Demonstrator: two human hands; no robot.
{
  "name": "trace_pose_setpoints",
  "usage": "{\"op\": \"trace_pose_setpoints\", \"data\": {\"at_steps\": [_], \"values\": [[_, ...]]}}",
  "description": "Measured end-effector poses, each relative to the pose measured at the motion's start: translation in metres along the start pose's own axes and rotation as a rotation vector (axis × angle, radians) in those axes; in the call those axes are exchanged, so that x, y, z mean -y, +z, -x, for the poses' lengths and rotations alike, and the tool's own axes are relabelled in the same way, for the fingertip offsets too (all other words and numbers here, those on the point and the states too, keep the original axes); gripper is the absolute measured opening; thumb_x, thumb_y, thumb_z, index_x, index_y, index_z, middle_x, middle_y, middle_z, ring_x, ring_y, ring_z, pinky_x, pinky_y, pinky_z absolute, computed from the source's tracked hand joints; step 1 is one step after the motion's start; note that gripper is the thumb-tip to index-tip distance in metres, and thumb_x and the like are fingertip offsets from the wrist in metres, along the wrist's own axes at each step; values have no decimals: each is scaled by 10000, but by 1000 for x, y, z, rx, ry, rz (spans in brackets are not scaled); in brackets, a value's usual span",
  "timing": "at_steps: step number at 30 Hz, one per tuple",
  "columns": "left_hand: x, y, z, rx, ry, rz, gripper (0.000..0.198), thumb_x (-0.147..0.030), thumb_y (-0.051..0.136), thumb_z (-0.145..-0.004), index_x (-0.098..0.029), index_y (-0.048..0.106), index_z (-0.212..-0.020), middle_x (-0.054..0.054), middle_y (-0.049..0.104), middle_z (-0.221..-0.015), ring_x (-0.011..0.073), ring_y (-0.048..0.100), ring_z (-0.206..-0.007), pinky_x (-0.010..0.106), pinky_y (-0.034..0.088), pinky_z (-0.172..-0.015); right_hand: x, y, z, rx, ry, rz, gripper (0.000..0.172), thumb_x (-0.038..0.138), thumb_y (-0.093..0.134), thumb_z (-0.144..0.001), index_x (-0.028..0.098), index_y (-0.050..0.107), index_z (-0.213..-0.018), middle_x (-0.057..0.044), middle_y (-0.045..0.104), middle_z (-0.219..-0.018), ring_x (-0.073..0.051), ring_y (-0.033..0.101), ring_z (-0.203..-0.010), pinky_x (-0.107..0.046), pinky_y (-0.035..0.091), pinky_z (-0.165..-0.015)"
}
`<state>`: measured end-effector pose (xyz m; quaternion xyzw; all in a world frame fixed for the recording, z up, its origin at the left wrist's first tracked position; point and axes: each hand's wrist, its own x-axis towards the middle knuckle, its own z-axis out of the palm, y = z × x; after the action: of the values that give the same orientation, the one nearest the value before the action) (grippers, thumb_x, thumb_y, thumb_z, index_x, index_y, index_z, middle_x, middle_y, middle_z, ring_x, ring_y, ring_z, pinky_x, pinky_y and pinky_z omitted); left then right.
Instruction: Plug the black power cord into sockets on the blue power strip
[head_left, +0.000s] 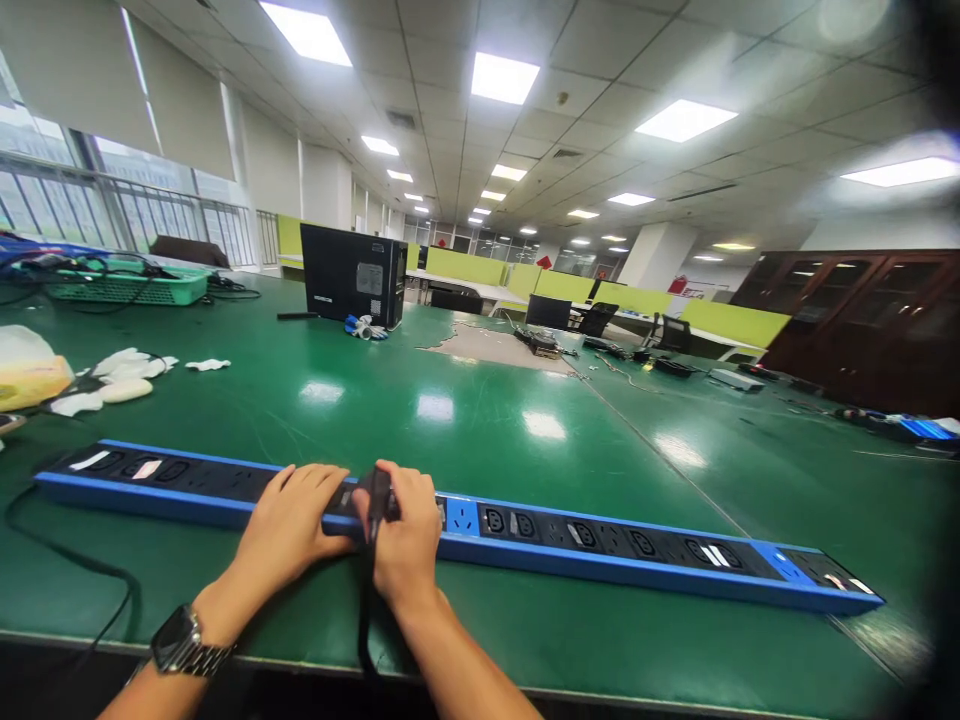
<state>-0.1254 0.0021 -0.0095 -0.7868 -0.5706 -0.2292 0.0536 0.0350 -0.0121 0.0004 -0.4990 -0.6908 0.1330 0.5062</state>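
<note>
A long blue and black power strip lies across the green table in front of me, with rows of sockets along its top. My left hand is wrapped over the strip left of its middle, fingers on the far side and thumb on the near side. Just to the right, my right hand grips a black power plug at the strip's top face. The plug's cable hangs down over the table's near edge. My hand hides the plug's front end, so I cannot tell how far it sits in a socket.
Another black cable curls at the strip's left end. Farther back are a black computer case, gloves, a green basket with cables, and white scraps on the left. Cables and a blue item lie far right.
</note>
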Motion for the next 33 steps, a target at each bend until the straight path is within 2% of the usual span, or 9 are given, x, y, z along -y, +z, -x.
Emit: {"op": "trace_pose_setpoints", "data": {"at_steps": [2,4,7,9,12,15,23,29,33], "values": [[0,0,0,13,3,7,502,-385,685,-684,-240,608,-1158,110,653,-1224,321,568,-1163,516,311,-1068,5,1,-3,-75,92,-102,300,409,530,-884,209,654,-1071,-62,689,-1013,-192,580,-944,-317,455,-848],[-1,-1,0,16,2,9,529,-415,713,-680,-236,606,-1166,115,649,-1231,321,563,-1168,516,309,-1070,5,-5,-6,-69,151,-156,335,430,500,-893,198,651,-1081,-72,689,-1039,-194,597,-962,-324,457,-879],[-1,-1,0,13,-4,8,589,-448,747,-667,-225,595,-1191,121,646,-1235,325,556,-1173,519,309,-1069,-14,-31,-7,-45,241,-178,446,460,495,-883,189,590,-1224,-88,673,-1111,-200,613,-1001,-346,457,-915],[-1,0,0,11,-5,8,611,-473,757,-661,-227,590,-1196,116,646,-1231,322,557,-1171,520,304,-1074,-34,-56,-7,-36,287,-102,485,492,511,-864,203,582,-1247,-85,682,-1071,-213,617,-987,-371,459,-908],[-1,0,0,11,-3,5,626,-490,770,-652,-226,588,-1190,113,648,-1225,318,561,-1165,521,299,-1079,-59,-90,-5,48,280,53,407,509,490,-869,215,671,-1085,-83,688,-1032,-223,610,-968,-392,446,-916],[-2,0,0,13,-6,-9,643,-491,782,-645,-219,586,-1193,120,641,-1237,321,556,-1173,518,300,-1080,-67,-106,-1,132,232,185,375,496,479,-887,239,681,-1071,-74,688,-1007,-224,598,-963,-391,443,-908],[-1,-1,0,34,2,-36,665,-491,791,-644,-219,574,-1212,117,637,-1252,319,552,-1182,516,301,-1075,-56,-111,4,168,-39,513,263,401,480,-926,239,665,-1019,-54,702,-944,-208,554,-892,-322,420,-780],[-2,-2,-1,57,-4,-58,673,-510,778,-653,-213,577,-1222,112,632,-1265,320,543,-1194,515,301,-1078,-55,-98,11,126,-159,685,228,331,485,-931,213,634,-1057,-61,672,-955,-203,522,-838,-323,370,-739],[1,-5,-2,73,-18,-31,683,-532,750,-667,-204,581,-1242,123,619,-1289,344,530,-1209,538,306,-1072,-61,-98,23,169,-149,634,350,366,506,-922,234,547,-1244,-49,658,-1105,-213,536,-962,-359,391,-856]]}}
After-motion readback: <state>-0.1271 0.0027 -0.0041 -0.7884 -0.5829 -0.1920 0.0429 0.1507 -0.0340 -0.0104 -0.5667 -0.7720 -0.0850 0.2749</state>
